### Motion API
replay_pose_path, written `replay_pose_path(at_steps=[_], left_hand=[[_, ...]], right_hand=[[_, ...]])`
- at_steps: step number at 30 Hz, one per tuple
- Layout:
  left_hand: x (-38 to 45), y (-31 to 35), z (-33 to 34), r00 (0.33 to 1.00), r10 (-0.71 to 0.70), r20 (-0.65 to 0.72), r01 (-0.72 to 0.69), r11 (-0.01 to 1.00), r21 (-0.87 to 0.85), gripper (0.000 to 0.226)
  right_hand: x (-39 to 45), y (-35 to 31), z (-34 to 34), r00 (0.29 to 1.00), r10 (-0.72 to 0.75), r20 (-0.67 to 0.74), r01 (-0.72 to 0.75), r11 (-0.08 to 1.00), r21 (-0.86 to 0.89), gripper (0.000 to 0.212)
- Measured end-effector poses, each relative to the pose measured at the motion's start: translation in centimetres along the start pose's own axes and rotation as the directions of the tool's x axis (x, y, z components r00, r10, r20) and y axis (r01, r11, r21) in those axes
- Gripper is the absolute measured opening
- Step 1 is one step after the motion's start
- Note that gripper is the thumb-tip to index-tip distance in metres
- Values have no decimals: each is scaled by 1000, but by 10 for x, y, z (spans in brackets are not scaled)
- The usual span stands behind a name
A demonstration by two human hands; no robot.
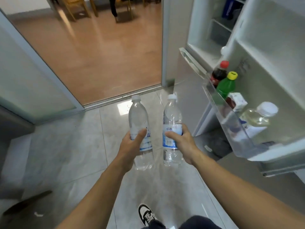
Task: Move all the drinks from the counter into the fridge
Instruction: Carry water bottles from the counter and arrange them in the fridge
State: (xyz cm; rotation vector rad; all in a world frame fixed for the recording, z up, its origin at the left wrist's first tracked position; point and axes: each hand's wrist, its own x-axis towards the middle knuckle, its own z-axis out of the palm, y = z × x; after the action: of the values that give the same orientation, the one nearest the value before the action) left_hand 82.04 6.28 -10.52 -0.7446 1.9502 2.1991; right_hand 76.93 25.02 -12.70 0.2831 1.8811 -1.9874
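Note:
My left hand [132,142] grips a clear water bottle [138,116] with a white cap, held upright over the tiled floor. My right hand [183,142] holds a second clear water bottle [172,113] with a blue label, also upright. To the right stands the open fridge door [270,66]. Its lower door shelf [231,123] carries a cola bottle [218,74] with a red cap, a green bottle [226,87] with a yellow cap, a small carton [237,100] and a pale clear bottle [259,116]. Both held bottles are left of that shelf.
The fridge interior [211,30] with white shelves is at upper right. A sliding glass door [24,71] stands at left, its floor track [122,96] ahead. Beyond it are a wooden floor and chairs [79,7]. My shoe [146,214] is on the tiles.

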Motion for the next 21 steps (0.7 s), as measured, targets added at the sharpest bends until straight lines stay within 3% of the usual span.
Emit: replay_pose_path(at_steps=[6,10,16,21], left_hand=[[64,43,-40,1000,18,10,-17,995,-97,52],[121,67,-44,999,-8,45,13,992,-126,41],[230,119,-14,987,13,159,-6,999,-43,37],[317,177,32,964,20,264,-22,1000,5,55]], right_hand=[[58,-30,49,998,-5,-61,9,998,65,50],[107,-46,67,995,5,-95,3,996,86,49],[202,-84,69,987,-12,-160,36,988,148,49],[277,-137,40,964,-15,-265,68,979,190,52]])
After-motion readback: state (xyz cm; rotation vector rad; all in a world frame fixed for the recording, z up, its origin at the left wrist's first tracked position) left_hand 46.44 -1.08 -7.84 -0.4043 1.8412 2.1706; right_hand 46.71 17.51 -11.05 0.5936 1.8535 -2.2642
